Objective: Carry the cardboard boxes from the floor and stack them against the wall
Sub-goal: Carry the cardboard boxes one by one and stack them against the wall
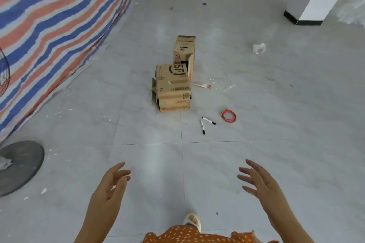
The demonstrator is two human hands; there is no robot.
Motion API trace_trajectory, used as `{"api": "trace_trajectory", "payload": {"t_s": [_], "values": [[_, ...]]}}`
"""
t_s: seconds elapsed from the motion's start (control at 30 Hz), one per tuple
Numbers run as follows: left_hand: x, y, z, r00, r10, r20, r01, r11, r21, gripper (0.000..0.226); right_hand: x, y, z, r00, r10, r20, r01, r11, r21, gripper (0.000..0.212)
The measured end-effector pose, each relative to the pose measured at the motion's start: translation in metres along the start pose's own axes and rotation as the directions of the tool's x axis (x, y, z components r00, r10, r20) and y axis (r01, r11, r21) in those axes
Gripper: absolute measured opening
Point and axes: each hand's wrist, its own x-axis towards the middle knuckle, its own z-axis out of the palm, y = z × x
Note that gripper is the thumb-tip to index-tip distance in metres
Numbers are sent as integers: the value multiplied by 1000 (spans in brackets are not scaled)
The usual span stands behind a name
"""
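My left hand [110,185] and right hand [260,183] reach out in front of me, fingers spread wide, holding nothing. Well beyond them on the tiled floor [276,104] sits the near cardboard box [172,89], with the taller cardboard box [184,53] just behind, touching it

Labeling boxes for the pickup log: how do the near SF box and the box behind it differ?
The near SF box looks squat and wide; the rear box stands tall and narrow. The near SF box shows a large round logo on top; the rear box shows only small print. The near SF box has flaps sticking out on its left side; the rear box gapes open on the face toward the camera. Both are worn brown cardboard on the floor, with neither hand touching them.
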Motion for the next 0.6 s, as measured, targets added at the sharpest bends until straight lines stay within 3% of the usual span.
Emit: {"api": "trace_trajectory", "payload": {"t_s": [0.17, 0.33, 0.6], "values": [[73, 25, 38, 1000, -27, 13, 27, 999, -24, 33, 89, -48, -2, 999, -37, 25, 38, 999, -33, 25], [155, 34, 63, 995, -86, 44, 86, 996, -2, 30, 164, -59, 13, 1000, 27, 2, -27, 999, -35, 25], [343, 85, 79, 997, -67, 43, 67, 998, 9, 31, 312, -115, 67, 997, 63, -43, -64, 998, -14, 28]]}}
